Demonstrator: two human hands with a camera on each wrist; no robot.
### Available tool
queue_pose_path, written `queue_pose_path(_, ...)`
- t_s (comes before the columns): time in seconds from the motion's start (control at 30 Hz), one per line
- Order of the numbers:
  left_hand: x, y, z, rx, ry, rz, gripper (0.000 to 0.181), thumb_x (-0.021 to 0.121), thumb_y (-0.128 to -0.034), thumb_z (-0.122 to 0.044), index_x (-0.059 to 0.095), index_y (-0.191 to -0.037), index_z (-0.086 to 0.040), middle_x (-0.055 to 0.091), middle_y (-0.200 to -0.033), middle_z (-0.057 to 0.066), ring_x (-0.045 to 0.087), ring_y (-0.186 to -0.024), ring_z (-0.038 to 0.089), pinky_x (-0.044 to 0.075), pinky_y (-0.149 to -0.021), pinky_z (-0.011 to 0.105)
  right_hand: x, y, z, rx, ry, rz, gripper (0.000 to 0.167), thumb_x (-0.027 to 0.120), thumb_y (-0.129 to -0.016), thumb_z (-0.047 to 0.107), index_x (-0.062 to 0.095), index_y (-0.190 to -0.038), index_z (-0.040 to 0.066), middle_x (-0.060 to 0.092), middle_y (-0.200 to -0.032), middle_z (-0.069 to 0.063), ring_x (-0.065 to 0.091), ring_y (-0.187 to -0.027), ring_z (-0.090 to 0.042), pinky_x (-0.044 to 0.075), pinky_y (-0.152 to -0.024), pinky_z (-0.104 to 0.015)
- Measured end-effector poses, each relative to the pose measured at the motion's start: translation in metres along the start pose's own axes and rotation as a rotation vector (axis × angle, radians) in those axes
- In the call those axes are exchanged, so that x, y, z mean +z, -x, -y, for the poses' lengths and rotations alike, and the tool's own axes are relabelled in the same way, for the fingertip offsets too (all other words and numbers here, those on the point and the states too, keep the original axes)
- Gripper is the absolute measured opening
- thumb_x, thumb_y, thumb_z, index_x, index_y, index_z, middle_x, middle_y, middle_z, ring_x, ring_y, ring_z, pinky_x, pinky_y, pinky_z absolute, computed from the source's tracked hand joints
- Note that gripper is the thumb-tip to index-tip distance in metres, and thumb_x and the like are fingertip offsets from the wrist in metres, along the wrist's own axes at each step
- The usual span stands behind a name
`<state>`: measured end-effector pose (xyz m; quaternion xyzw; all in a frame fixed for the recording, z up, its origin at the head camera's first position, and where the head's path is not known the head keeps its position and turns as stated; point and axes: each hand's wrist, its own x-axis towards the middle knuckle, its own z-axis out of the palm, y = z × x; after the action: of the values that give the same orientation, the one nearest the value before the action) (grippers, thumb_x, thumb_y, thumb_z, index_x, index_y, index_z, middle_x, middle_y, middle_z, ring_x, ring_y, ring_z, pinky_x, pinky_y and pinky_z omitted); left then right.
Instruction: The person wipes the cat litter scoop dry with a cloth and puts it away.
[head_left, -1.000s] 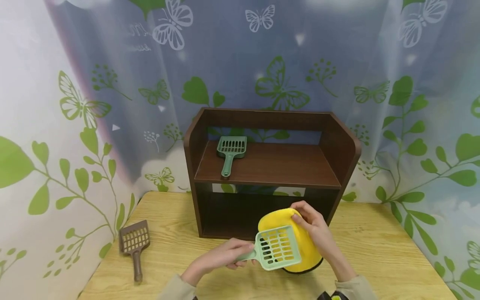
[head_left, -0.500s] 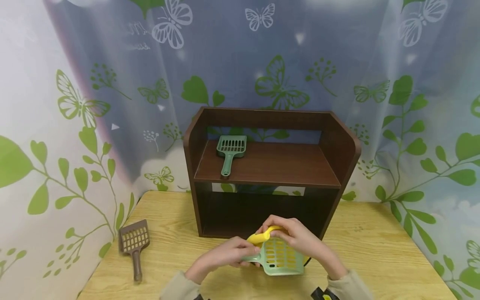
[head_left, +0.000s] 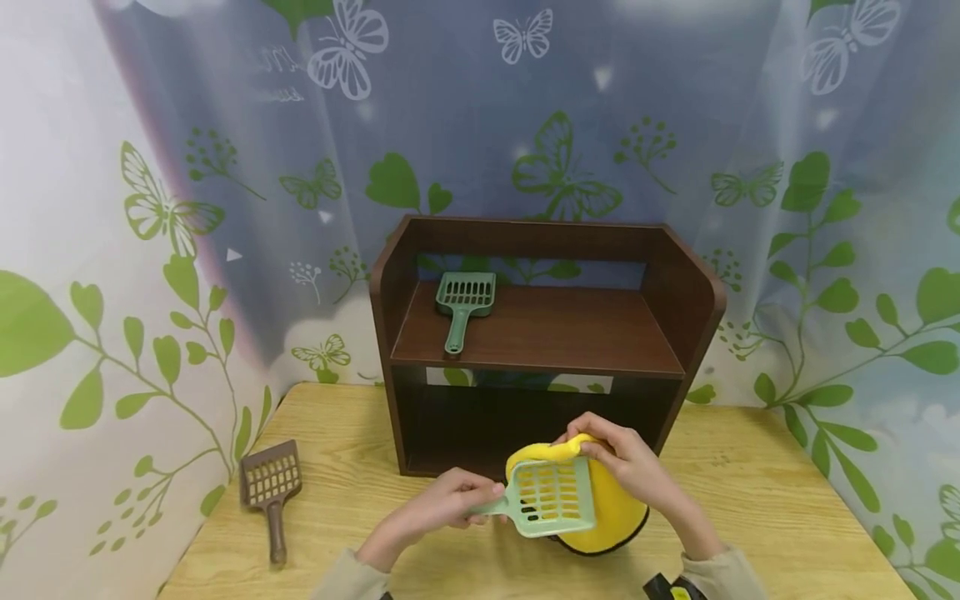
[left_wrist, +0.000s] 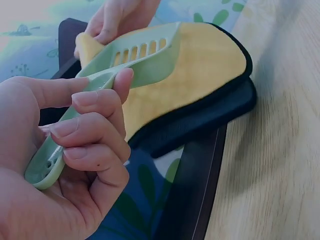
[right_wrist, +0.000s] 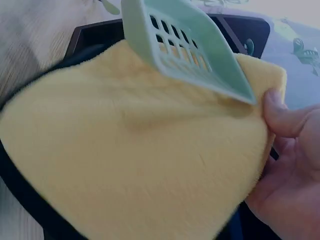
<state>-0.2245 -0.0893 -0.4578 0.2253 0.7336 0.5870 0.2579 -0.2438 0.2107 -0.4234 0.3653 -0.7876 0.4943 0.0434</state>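
In the head view my left hand (head_left: 450, 507) grips the handle of a light green slotted litter scoop (head_left: 584, 513). The left wrist view shows fingers curled round that handle. My right hand (head_left: 628, 462) pinches the upper edge of a yellow plush cloth (head_left: 621, 518) with black edging. In the right wrist view, the thumb lies on the yellow cloth (right_wrist: 135, 150) near its corner. The cloth hangs behind the scoop head and shows through the slots. Its top edge folds forward over the scoop's upper rim. A dark layer lies under the cloth (left_wrist: 200, 75) in the left wrist view.
A dark brown two-level shelf (head_left: 540, 329) stands behind the hands. On its upper board lies a darker green litter scoop (head_left: 466, 298). A brown litter scoop (head_left: 272, 483) lies on the wooden table (head_left: 757, 508) at the left. A patterned curtain hangs behind.
My right hand first went left with the cloth bunched along the scoop's top, then back right, so the cloth hangs spread out again. The left hand keeps holding the scoop, nearly in place.
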Motion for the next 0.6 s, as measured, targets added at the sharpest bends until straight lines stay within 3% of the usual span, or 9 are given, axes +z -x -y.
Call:
queue_pose_path(0.17, -0.004, 0.0, 0.001, 0.047, 0.038, -0.003, 0.042, 0.052, -0.1071, -0.033, 0.071, -0.111, 0.004, 0.063, -0.081, -0.001, 0.035, -0.059, 0.006, 0.024, -0.048, 0.017, -0.001, 0.009, -0.002, 0.132, -0.016, -0.195, 0.01, 0.053, -0.105, 0.004, 0.058, -0.113, 0.003, 0.07, -0.106, -0.007, 0.064, -0.086, -0.01, 0.054, -0.073, -0.023)
queue_pose_path(0.37, 0.003, -0.002, 0.002, 0.042, 0.156, -0.046, 0.046, 0.047, -0.1088, -0.035, 0.064, -0.125, 0.005, 0.063, -0.09, -0.001, 0.035, -0.059, 0.005, 0.027, -0.05, 0.015, 0.016, 0.016, -0.004, 0.355, -0.199, -0.437, 0.025, 0.057, -0.105, 0.014, 0.054, -0.123, -0.003, 0.068, -0.106, 0.008, 0.063, -0.087, -0.01, 0.056, -0.074, -0.023)
queue_pose_path(0.6, 0.013, -0.008, 0.004, 0.048, 0.261, -0.107, 0.048, 0.044, -0.1094, -0.034, 0.06, -0.127, 0.008, 0.063, -0.091, -0.002, 0.035, -0.057, 0.003, 0.028, -0.049, 0.014, 0.036, 0.019, -0.006, 0.418, -0.337, -0.582, 0.029, 0.057, -0.105, 0.016, 0.05, -0.126, -0.002, 0.068, -0.108, 0.015, 0.065, -0.093, -0.006, 0.057, -0.077, -0.022)
